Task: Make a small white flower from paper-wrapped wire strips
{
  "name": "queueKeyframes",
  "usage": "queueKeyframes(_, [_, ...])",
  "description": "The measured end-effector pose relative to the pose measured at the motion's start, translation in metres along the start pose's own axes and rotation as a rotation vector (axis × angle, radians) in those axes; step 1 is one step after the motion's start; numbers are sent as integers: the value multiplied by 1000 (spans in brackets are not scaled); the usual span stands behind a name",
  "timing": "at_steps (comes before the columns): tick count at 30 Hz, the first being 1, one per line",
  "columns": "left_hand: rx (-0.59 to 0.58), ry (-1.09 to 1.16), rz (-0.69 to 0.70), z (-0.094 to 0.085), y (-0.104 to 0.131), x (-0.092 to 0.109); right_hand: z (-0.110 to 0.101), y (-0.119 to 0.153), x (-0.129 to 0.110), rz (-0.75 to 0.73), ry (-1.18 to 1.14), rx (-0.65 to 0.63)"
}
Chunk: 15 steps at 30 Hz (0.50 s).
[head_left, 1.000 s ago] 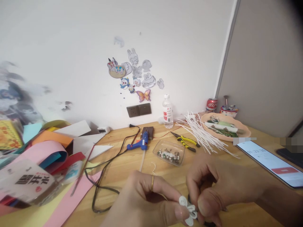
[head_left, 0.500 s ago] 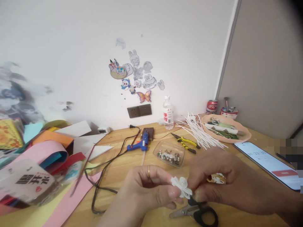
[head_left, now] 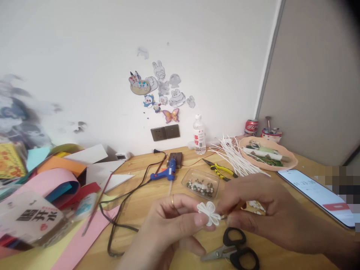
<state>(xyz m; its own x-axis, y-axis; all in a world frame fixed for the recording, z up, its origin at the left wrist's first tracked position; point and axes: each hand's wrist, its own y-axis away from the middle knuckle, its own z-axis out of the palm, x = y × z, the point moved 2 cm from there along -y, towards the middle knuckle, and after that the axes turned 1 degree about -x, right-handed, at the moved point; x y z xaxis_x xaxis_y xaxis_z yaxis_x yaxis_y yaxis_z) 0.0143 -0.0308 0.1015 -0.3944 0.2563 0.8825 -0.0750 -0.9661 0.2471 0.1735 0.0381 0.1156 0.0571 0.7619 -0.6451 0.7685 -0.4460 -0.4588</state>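
Observation:
A small white flower-like piece [head_left: 208,213] with looped petals is pinched between the thumb and fingers of my left hand [head_left: 177,221], which wears a ring. My right hand [head_left: 261,213] is closed close by on the right, its thumb and forefinger pinched at the flower's edge; what they grip is too small to name. Black-handled scissors [head_left: 234,250] lie on the table below the hands. More white pieces [head_left: 256,205] show partly behind my right hand.
Behind the hands are a clear tray of beads [head_left: 200,183], a blue glue gun [head_left: 168,170], yellow-black pliers [head_left: 221,169], white strips [head_left: 236,155] and a bottle [head_left: 199,137]. A phone [head_left: 315,197] lies right; coloured papers [head_left: 62,176] and a black cable [head_left: 123,204] lie left.
Both hands have shifted slightly up and left with the white flower-like piece, which now faces the camera more. More of the scissors' handles shows beneath my right hand.

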Motion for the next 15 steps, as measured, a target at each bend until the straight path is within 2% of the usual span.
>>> queueKeyframes(7, [-68, 75, -39, 2, 1, -2, 1, 1, -4, -121, 98, 70])
queueKeyframes(11, [-47, 78, -41, 2, 1, -3, 1, 3, -8, -205, 181, 115])
queueKeyframes(15, [-37, 20, -37, 2, 1, -2, 3, 2, -11, -248, 163, 105])
